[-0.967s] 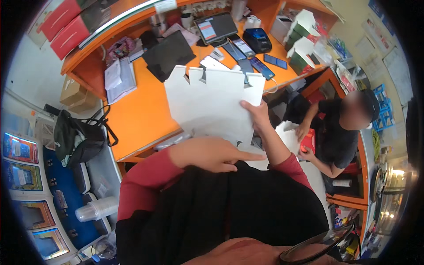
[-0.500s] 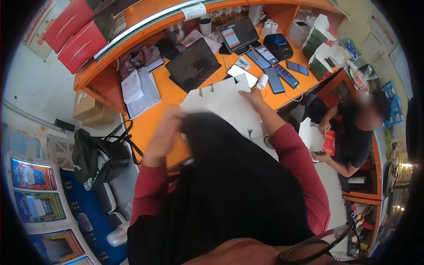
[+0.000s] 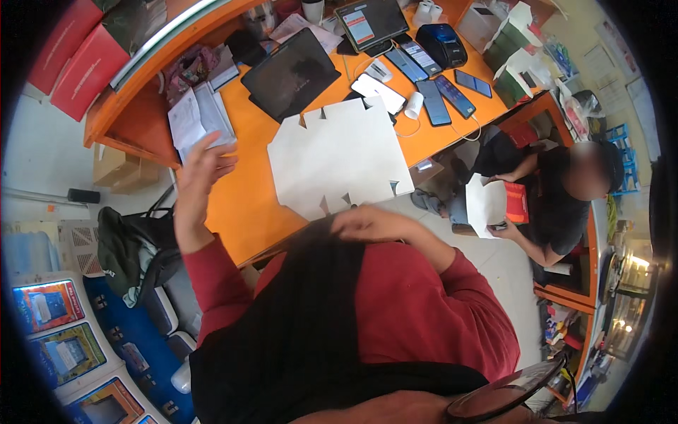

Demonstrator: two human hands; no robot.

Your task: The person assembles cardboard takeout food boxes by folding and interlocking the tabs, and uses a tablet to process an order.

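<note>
The white card (image 3: 339, 155) lay flat on the orange desk (image 3: 247, 191), between the left hand (image 3: 205, 173) and the right hand (image 3: 357, 223). Neither hand seemed to bear its weight: the desk held up most of it, while its near right corner, beyond the right hand, jutted past the front edge.

The left hand hung raised to the card's left, well apart from it, fingers spread with nothing between them. Just beyond its fingertips lay a stack of papers (image 3: 201, 116), which it appeared to hover near rather than grip.

The right hand was bent inward at the card's near edge, fingers curled beside the black cloth (image 3: 296, 304). It was probably gathering that cloth clear of the card, but I could not tell whether the fingers were pinched on it.

Beyond the right hand, past the card, a small white roll (image 3: 414, 105) and several phones (image 3: 432, 104) sat toward the back, perhaps so that the front stayed usable. Well to the right of that hand, a co-worker (image 3: 561, 219) steadied a red and white box (image 3: 518, 203) from two sides, likely because its loose flaps would otherwise swing.
</note>
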